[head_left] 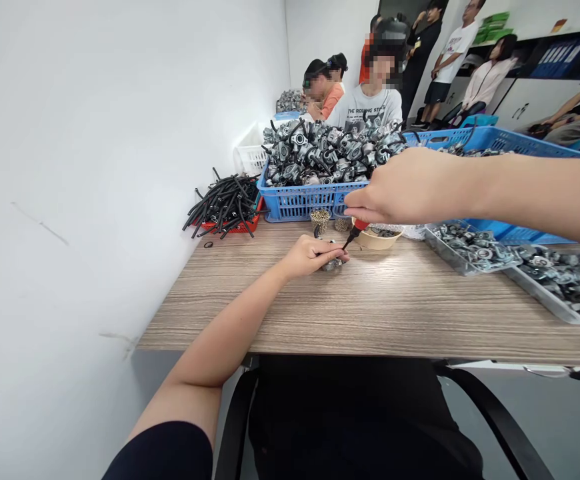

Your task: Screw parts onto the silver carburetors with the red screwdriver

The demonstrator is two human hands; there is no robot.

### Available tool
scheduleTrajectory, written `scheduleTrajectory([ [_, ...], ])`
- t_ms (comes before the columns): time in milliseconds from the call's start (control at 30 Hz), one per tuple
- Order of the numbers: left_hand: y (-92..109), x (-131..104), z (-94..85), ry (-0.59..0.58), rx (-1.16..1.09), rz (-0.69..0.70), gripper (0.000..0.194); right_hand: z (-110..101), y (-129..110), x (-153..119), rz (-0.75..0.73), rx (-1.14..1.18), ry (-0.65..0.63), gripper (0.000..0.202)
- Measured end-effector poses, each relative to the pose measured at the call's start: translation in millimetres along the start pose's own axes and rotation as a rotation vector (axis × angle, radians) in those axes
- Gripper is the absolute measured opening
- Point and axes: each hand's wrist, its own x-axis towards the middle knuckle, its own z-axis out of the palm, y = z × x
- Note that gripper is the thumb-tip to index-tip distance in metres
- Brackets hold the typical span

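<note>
On the wood-grain table, my left hand [306, 257] is closed around a small metal carburetor-like part [332, 265], with a short black tube rising behind the fingers. My right hand [404, 190] grips a screwdriver [359, 227] with a red and black handle. Its thin shaft slants down to the left, and the tip meets the part beside my left fingertips. What the tip touches is too small to make out. Just behind the part stand a clear cup of brass-coloured screws [321, 219] and a similar second cup [341, 223], partly under my right hand.
A blue crate [295, 203] heaped with metal parts stands behind the cups. Black hoses [227, 203] overfill a red tray at left, near the wall. Right of my hands are a round tan tub [377, 241] and clear trays of parts [463, 267]. People sit and stand beyond.
</note>
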Motion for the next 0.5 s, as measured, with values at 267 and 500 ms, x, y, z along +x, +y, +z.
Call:
scheduleTrajectory([
  [267,-0.2,-0.2,-1.1,-0.012,-0.015,0.013,0.039,-8.8,12.1,-14.2,-0.176,0.094,-0.098,0.024],
  [500,2.0,0.5,-0.6,-0.008,-0.023,0.007,0.036,-7.0,4.3,-6.8,-0.01,0.018,-0.186,0.033],
])
